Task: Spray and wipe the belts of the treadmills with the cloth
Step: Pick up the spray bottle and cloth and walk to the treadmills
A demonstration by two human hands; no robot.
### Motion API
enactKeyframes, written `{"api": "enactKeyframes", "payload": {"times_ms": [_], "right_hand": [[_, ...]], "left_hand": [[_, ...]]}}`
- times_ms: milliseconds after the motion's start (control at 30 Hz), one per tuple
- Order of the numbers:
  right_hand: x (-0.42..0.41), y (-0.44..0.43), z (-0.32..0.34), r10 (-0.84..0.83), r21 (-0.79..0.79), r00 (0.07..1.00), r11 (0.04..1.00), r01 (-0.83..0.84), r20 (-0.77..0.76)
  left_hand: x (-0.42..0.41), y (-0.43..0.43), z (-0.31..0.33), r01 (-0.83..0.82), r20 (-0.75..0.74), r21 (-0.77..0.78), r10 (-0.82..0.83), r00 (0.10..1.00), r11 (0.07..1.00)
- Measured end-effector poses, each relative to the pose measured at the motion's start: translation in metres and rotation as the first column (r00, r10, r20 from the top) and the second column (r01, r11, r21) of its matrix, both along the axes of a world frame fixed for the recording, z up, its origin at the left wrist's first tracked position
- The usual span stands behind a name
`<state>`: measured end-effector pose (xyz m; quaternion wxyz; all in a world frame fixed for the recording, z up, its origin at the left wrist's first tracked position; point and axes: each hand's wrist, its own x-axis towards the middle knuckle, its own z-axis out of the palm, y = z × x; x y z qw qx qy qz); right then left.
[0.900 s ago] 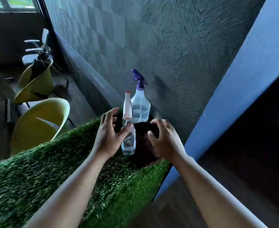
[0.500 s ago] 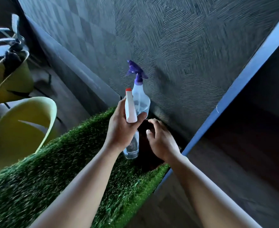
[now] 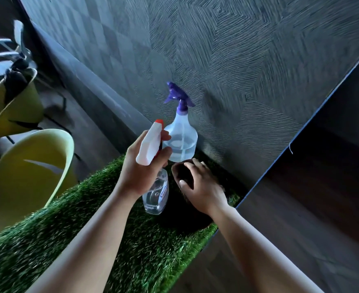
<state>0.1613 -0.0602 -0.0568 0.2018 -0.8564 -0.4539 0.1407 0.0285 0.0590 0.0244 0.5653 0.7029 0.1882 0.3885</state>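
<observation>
The left hand (image 3: 140, 174) grips the spray bottle (image 3: 155, 193) by its neck, trigger within reach, while the right hand (image 3: 204, 189) just beside it curls its fingers round the dark cloth (image 3: 181, 173) on the turf ledge (image 3: 132, 250), probably gathering both for wiping.

Hemmed in at the far right corner of the turf-covered ledge (image 3: 89, 240): textured wall (image 3: 237, 81) directly behind, dark blue-edged panel (image 3: 333, 155) closing off the right edge. Blocked there by the purple-trigger spray bottle (image 3: 180, 136), upright against the wall. Just in front, the clear spray bottle (image 3: 156, 193) gripped in the left hand (image 3: 138, 172) and the dark cloth (image 3: 180, 216) grasped by the right hand (image 3: 204, 189) (all crowded close together). Open along the near and left stretch of turf. Past the left edge, a yellow chair (image 3: 32, 172), with another (image 3: 13, 106) behind it.
</observation>
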Motion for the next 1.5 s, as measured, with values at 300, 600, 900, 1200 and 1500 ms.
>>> {"api": "enactKeyframes", "payload": {"times_ms": [300, 600, 900, 1200, 1500], "right_hand": [[-0.006, 0.0, -0.017, 0.077, -0.199, 0.98, 0.979, -0.04, 0.184], [-0.009, -0.002, -0.017, 0.037, -0.199, 0.994, 0.98, -0.017, 0.1], [-0.006, -0.008, -0.018, -0.026, -0.033, 0.998, 0.999, 0.028, 0.051], [-0.008, -0.019, -0.023, -0.105, 0.178, 0.993, 0.979, 0.095, 0.047], [-0.016, -0.04, -0.009, -0.202, 0.337, 0.977, 0.926, 0.17, 0.063]], "left_hand": [[-0.008, 0.003, -0.002, 0.065, -0.063, -0.005, -0.065, 0.996, 0.998], [-0.012, 0.0, -0.004, 0.031, -0.045, 0.004, -0.031, 0.999, 0.999], [-0.015, 0.001, -0.006, 0.024, -0.089, -0.003, -0.024, 0.996, 1.0], [-0.015, -0.002, -0.003, 0.044, -0.1, 0.013, -0.043, 0.994, 0.999], [-0.001, -0.009, -0.002, 0.097, -0.132, 0.107, -0.083, 0.988, 0.989]]}}
